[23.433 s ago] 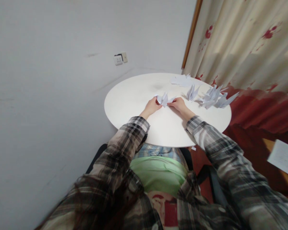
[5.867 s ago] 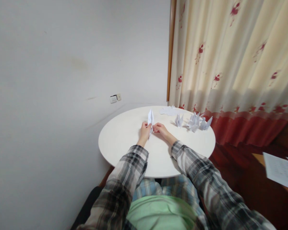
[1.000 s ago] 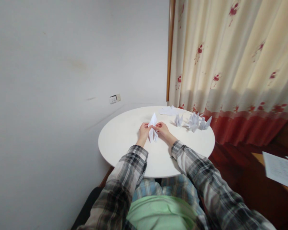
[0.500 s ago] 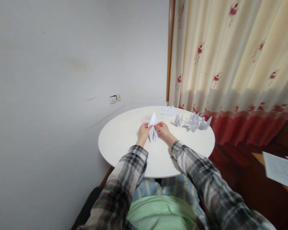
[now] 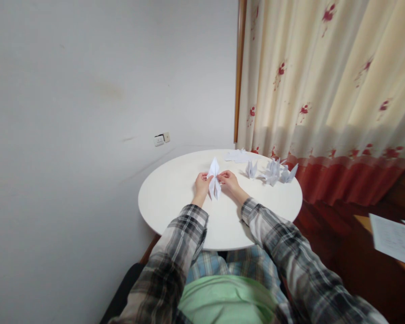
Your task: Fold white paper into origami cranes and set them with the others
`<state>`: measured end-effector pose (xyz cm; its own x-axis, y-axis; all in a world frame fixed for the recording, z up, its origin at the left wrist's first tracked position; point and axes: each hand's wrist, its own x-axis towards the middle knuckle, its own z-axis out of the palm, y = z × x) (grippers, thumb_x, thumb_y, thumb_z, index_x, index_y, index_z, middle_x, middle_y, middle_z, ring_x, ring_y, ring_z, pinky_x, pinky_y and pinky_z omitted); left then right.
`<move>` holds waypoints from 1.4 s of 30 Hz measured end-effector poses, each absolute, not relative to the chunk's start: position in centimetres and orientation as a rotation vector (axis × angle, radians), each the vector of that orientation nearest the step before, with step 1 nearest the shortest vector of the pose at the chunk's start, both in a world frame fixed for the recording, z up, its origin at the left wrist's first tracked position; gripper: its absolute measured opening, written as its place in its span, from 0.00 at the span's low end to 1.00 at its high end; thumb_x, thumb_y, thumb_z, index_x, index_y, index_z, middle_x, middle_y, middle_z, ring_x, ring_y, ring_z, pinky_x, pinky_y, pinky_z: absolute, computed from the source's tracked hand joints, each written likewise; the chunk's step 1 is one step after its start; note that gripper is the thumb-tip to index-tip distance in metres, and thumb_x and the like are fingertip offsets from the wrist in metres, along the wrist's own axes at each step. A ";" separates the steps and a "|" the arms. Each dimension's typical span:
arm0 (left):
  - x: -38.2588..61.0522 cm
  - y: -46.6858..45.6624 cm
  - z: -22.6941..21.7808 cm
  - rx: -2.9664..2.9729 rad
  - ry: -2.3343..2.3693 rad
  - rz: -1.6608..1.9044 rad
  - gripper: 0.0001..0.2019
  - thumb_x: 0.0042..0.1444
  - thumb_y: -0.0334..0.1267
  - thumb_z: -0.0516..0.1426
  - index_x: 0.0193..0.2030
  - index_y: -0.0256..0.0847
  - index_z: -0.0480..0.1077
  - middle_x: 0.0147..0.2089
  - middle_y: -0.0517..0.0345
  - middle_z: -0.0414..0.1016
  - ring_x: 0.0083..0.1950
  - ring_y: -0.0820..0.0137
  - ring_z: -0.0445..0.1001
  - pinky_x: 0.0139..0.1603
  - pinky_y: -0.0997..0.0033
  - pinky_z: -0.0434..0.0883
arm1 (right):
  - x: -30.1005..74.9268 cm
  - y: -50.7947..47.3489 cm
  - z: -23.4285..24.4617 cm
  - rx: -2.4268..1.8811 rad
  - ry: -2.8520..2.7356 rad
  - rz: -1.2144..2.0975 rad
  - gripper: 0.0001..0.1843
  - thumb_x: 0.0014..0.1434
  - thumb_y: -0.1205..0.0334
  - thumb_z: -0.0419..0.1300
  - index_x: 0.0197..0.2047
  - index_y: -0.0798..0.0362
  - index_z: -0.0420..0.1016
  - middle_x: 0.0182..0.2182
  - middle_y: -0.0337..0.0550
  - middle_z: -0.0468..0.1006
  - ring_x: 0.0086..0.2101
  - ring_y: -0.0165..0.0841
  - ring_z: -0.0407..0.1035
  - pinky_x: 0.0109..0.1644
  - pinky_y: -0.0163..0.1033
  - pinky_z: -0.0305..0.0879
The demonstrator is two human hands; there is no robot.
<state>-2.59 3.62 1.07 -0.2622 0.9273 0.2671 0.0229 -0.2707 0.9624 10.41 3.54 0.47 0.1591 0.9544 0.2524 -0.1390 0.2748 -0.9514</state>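
Note:
A folded white paper piece (image 5: 214, 167), pointed at the top and split into two narrow points at the bottom, is held over the round white table (image 5: 168, 198). My left hand (image 5: 201, 182) pinches its left edge near the middle, with the thumb on the front. On the other side my right hand (image 5: 228, 181) has thumb and fingers closed on the right edge. To the right of my hands stand several folded paper cranes (image 5: 272, 171), one of them (image 5: 251, 169) a little apart from the cluster.
Flat white paper sheets (image 5: 236, 156) lie at the table's back edge. A wall with a socket (image 5: 159, 140) is on the left, a floral curtain (image 5: 310, 90) behind on the right. Written sheets (image 5: 394, 238) rest on a wooden surface at the far right.
The folded paper has shifted and turned slightly to the left, showing a bit more width at its upper part. Both hands keep their hold and have barely moved.

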 end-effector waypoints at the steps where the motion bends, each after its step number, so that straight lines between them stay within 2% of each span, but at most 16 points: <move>1: -2.6 3.5 1.1 1.262 1.258 1.620 0.11 0.50 0.27 0.64 0.32 0.41 0.65 0.31 0.63 0.70 0.33 0.73 0.72 0.40 0.72 0.69 | 10.4 3.5 0.5 -0.960 -1.113 0.982 0.15 0.39 0.57 0.71 0.26 0.50 0.69 0.21 0.34 0.75 0.26 0.29 0.70 0.32 0.35 0.65; 10: -2.6 3.2 1.5 1.249 1.286 1.652 0.11 0.50 0.26 0.63 0.31 0.42 0.64 0.31 0.63 0.69 0.34 0.73 0.71 0.41 0.72 0.68 | 10.4 3.5 0.6 -1.001 -1.055 0.988 0.03 0.44 0.64 0.60 0.26 0.49 0.69 0.20 0.32 0.73 0.25 0.28 0.69 0.31 0.34 0.63; 16: -2.7 3.6 1.1 1.247 1.331 1.647 0.12 0.50 0.27 0.63 0.33 0.43 0.63 0.31 0.63 0.70 0.35 0.73 0.72 0.40 0.73 0.69 | 10.5 4.6 -0.1 -1.004 -1.040 0.921 0.11 0.38 0.68 0.59 0.28 0.47 0.66 0.19 0.28 0.69 0.24 0.28 0.65 0.31 0.34 0.63; 20: -2.7 3.8 0.8 1.242 1.321 1.646 0.14 0.50 0.28 0.64 0.34 0.43 0.62 0.32 0.64 0.70 0.35 0.73 0.73 0.42 0.72 0.69 | 10.6 4.9 -0.3 -0.982 -1.091 0.907 0.09 0.37 0.69 0.58 0.24 0.48 0.63 0.19 0.28 0.69 0.24 0.28 0.65 0.33 0.34 0.63; 24: -2.7 3.6 0.9 1.233 1.249 1.632 0.14 0.50 0.27 0.64 0.35 0.43 0.61 0.30 0.66 0.69 0.33 0.74 0.71 0.40 0.73 0.68 | 10.8 4.8 -0.2 -0.971 -1.116 0.918 0.05 0.40 0.69 0.57 0.22 0.50 0.68 0.21 0.32 0.71 0.26 0.28 0.66 0.34 0.35 0.63; 27: -2.7 3.3 1.0 1.218 1.179 1.602 0.13 0.51 0.28 0.64 0.36 0.42 0.62 0.29 0.66 0.69 0.31 0.75 0.70 0.38 0.74 0.68 | 10.8 4.7 -0.1 -0.974 -1.118 0.926 0.07 0.40 0.70 0.56 0.24 0.51 0.72 0.22 0.34 0.72 0.25 0.28 0.65 0.32 0.35 0.61; 30: -2.8 3.1 0.9 1.224 1.138 1.576 0.14 0.52 0.29 0.63 0.42 0.40 0.65 0.29 0.66 0.70 0.30 0.74 0.71 0.35 0.74 0.67 | 10.8 4.6 0.0 -0.972 -1.116 0.946 0.09 0.39 0.70 0.56 0.26 0.51 0.75 0.23 0.35 0.74 0.25 0.29 0.65 0.32 0.35 0.61; 33: -2.9 3.2 0.8 1.306 1.149 1.584 0.23 0.52 0.28 0.62 0.55 0.41 0.66 0.27 0.67 0.69 0.29 0.72 0.72 0.35 0.73 0.68 | 10.7 4.4 0.2 -0.956 -1.102 0.980 0.11 0.38 0.69 0.56 0.27 0.51 0.77 0.24 0.36 0.76 0.26 0.28 0.66 0.32 0.35 0.61; 35: -3.0 3.4 0.9 1.368 1.155 1.610 0.27 0.51 0.26 0.60 0.59 0.43 0.68 0.32 0.63 0.76 0.36 0.69 0.77 0.42 0.70 0.72 | 10.7 4.3 0.3 -0.943 -1.104 1.014 0.12 0.37 0.69 0.57 0.27 0.52 0.78 0.23 0.36 0.76 0.25 0.28 0.64 0.32 0.35 0.60; 37: -2.9 3.5 1.0 1.413 1.149 1.632 0.25 0.51 0.23 0.59 0.55 0.44 0.74 0.44 0.57 0.82 0.49 0.66 0.79 0.55 0.67 0.72 | 10.6 4.2 0.3 -0.934 -1.121 1.036 0.11 0.36 0.68 0.61 0.27 0.53 0.79 0.21 0.35 0.75 0.24 0.27 0.63 0.31 0.35 0.59; 39: -2.9 3.6 1.1 1.453 1.164 1.617 0.19 0.52 0.23 0.58 0.49 0.41 0.78 0.54 0.51 0.81 0.58 0.64 0.76 0.64 0.65 0.69 | 10.6 4.3 0.2 -0.921 -1.146 1.028 0.11 0.35 0.66 0.65 0.28 0.53 0.80 0.21 0.35 0.76 0.24 0.27 0.62 0.32 0.35 0.59; 42: -2.9 3.8 1.0 1.495 1.234 1.548 0.15 0.55 0.26 0.58 0.49 0.33 0.79 0.58 0.42 0.80 0.59 0.60 0.77 0.64 0.62 0.69 | 10.6 4.6 -0.1 -0.907 -1.145 1.024 0.14 0.33 0.67 0.66 0.30 0.53 0.80 0.25 0.36 0.79 0.26 0.28 0.65 0.34 0.36 0.62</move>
